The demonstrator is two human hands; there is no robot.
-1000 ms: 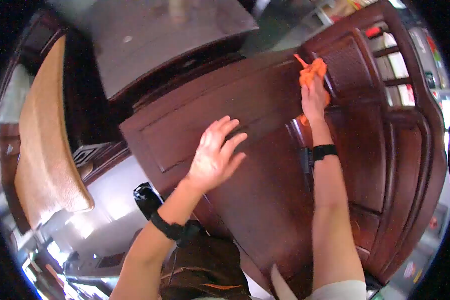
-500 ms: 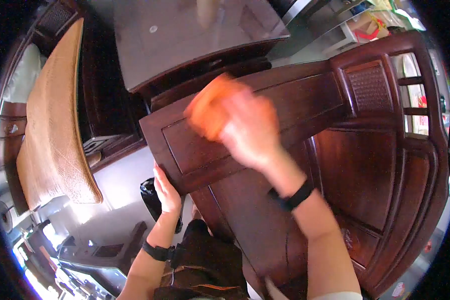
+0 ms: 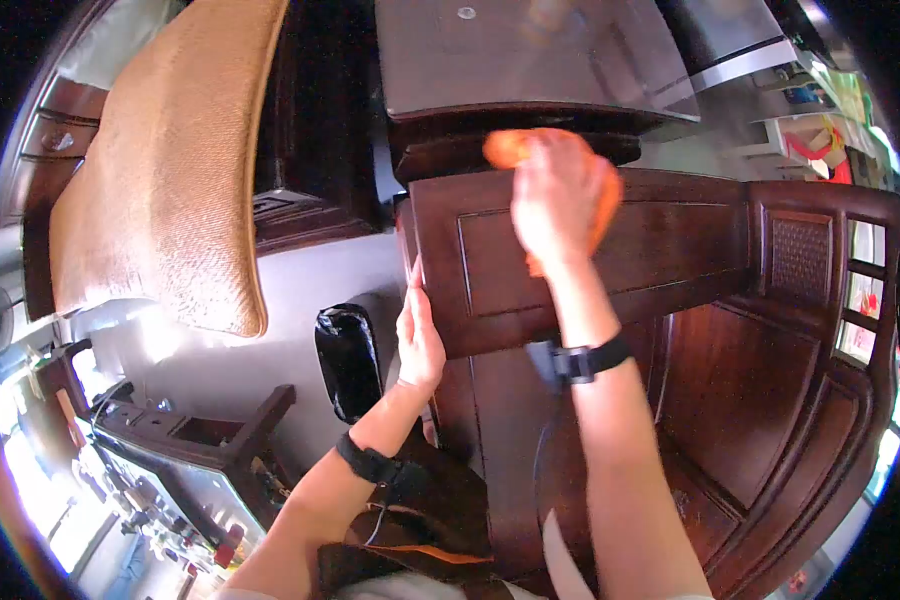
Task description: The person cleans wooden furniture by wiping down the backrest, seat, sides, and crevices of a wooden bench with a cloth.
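My right hand (image 3: 560, 200) is closed around an orange cloth (image 3: 604, 205) and presses it against the upper part of a dark wooden panel (image 3: 500, 290). Part of the cloth sticks out to the left, beyond the fingers. At the panel's left edge, my left hand (image 3: 420, 340) lies with its fingers stretched out flat along the wood. Both wrists carry black bands.
A carved wooden bench back (image 3: 740, 370) curves along the right. Beyond the panel stands a dark-topped table (image 3: 530, 60). A woven tan cushion (image 3: 185, 180) covers a seat at left, and a black bag-like object (image 3: 348, 365) is on the grey floor.
The view has swung, so the furniture sits farther right. My right hand has moved the orange cloth toward the panel's far edge. My left hand stays at the panel's left edge.
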